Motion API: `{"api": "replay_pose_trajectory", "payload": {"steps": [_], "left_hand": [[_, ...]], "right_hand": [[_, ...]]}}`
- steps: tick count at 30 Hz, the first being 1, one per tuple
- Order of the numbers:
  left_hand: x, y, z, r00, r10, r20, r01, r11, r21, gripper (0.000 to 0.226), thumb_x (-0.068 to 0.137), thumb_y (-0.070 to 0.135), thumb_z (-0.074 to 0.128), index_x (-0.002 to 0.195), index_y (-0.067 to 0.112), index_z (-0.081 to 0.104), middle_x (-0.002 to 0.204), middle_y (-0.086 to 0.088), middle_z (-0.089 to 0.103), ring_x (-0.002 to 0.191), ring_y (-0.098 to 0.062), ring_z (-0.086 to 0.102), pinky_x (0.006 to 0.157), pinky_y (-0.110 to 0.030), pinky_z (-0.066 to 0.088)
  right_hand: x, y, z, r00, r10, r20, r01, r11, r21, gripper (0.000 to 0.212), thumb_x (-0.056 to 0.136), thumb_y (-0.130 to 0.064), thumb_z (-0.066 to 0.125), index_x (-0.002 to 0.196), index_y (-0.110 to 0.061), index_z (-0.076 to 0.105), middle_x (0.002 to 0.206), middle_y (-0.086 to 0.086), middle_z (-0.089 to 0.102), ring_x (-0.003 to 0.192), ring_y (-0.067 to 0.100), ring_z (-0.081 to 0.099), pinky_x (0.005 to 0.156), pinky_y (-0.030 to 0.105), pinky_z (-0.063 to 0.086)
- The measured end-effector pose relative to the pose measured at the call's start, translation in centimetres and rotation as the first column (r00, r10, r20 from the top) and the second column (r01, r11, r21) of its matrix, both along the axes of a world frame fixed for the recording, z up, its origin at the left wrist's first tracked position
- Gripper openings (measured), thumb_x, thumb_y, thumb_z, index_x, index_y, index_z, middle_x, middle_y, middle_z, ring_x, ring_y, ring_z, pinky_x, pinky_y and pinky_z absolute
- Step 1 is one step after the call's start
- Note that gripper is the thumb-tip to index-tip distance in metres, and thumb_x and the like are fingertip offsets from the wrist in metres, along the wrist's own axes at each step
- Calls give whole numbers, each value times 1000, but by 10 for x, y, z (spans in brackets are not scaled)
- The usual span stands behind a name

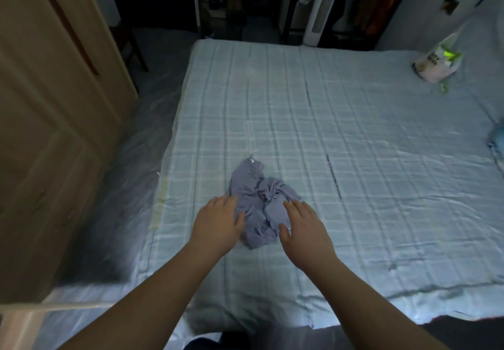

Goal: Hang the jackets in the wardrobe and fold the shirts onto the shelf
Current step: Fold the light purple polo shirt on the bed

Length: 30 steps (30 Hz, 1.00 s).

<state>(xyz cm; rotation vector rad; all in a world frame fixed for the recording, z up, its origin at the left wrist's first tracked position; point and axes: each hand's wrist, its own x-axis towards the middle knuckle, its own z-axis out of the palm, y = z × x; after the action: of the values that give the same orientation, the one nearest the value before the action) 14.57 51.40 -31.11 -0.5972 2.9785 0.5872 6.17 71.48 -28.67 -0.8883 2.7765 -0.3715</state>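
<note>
A crumpled lavender-grey shirt [257, 197] lies in a heap on the pale checked bed cover [354, 137], near the bed's front left part. My left hand [218, 221] rests palm down at the shirt's left edge, fingers spread and touching the cloth. My right hand [302, 227] hovers over the shirt's right side, fingers apart, tips on the fabric. Neither hand has closed on the cloth. A white tag shows at the shirt's far tip.
A beige wardrobe door [54, 104] stands open on the left, beside the bed. A plastic bag [436, 60] with green items sits at the bed's far right corner. A white tower fan [321, 6] and hanging clothes [379, 0] fill the dark background.
</note>
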Motion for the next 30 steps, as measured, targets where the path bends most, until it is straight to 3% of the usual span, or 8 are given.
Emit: {"api": "replay_pose_trajectory", "payload": {"steps": [4, 10, 14, 17, 20, 24, 27, 30], "left_hand": [[-53, -26, -28, 999, -1, 49, 0, 1000, 15, 62, 86, 50, 23, 119, 12, 60, 113, -8, 64, 104, -30, 59, 85, -41, 51], [-118, -60, -69, 992, 72, 103, -87, 986, 143, 36, 91, 39, 40, 109, 13, 58, 108, -8, 62, 102, -29, 57, 81, -39, 50], [-146, -78, -114, 974, 91, 208, -138, 965, 225, 29, 94, 24, 51, 117, 7, 58, 114, -14, 60, 107, -33, 57, 87, -41, 48], [-155, -75, -152, 955, 35, 296, -141, 928, 344, 30, 95, 22, 52, 122, 10, 59, 115, -14, 62, 106, -32, 60, 85, -36, 47], [-162, -56, -183, 912, -56, 406, -128, 902, 413, 36, 97, 15, 53, 131, 7, 55, 125, -14, 59, 115, -33, 58, 93, -34, 42], [-165, -24, -224, 876, -104, 471, -148, 871, 468, 38, 95, 12, 54, 132, 2, 50, 130, -21, 54, 118, -36, 54, 94, -39, 40], [-167, -2, -252, 798, -126, 589, -210, 859, 467, 61, 96, 32, 59, 148, 10, 34, 152, -11, 37, 132, -30, 45, 105, -40, 39], [-166, 12, -280, 790, -122, 601, -188, 884, 427, 82, 88, 50, 65, 152, 20, 24, 159, -3, 23, 132, -27, 47, 106, -44, 44]], "right_hand": [[-55, -28, -29, 996, -41, 74, 40, 999, 17, 58, 98, -35, 48, 149, -11, 38, 153, 11, 41, 143, 29, 32, 116, 40, 31], [-120, -55, -70, 971, -114, 211, 123, 992, -31, 56, 96, -28, 54, 148, -10, 40, 150, 10, 43, 139, 28, 36, 113, 41, 33], [-160, -59, -129, 920, -137, 368, 125, 991, 57, 58, 93, -19, 57, 148, -10, 40, 148, 14, 43, 136, 33, 39, 108, 44, 37], [-177, -54, -172, 869, -103, 484, 32, 988, 153, 57, 89, -15, 57, 145, -11, 43, 143, 19, 45, 130, 39, 43, 99, 48, 43], [-185, -48, -208, 821, -32, 570, -89, 979, 183, 58, 87, -13, 60, 143, -14, 46, 141, 16, 47, 128, 38, 42, 99, 48, 44], [-191, -46, -250, 823, 58, 565, -191, 965, 180, 59, 84, -16, 63, 141, -13, 47, 143, 18, 42, 126, 43, 42, 98, 51, 44], [-197, -45, -276, 821, 37, 570, -203, 952, 231, 82, 82, -20, 68, 154, -20, 29, 158, 16, 22, 138, 42, 31, 104, 53, 41], [-198, -42, -296, 829, 54, 557, -225, 944, 243, 91, 83, -22, 69, 158, -23, 17, 159, 13, 19, 137, 42, 31, 100, 54, 44]]}}
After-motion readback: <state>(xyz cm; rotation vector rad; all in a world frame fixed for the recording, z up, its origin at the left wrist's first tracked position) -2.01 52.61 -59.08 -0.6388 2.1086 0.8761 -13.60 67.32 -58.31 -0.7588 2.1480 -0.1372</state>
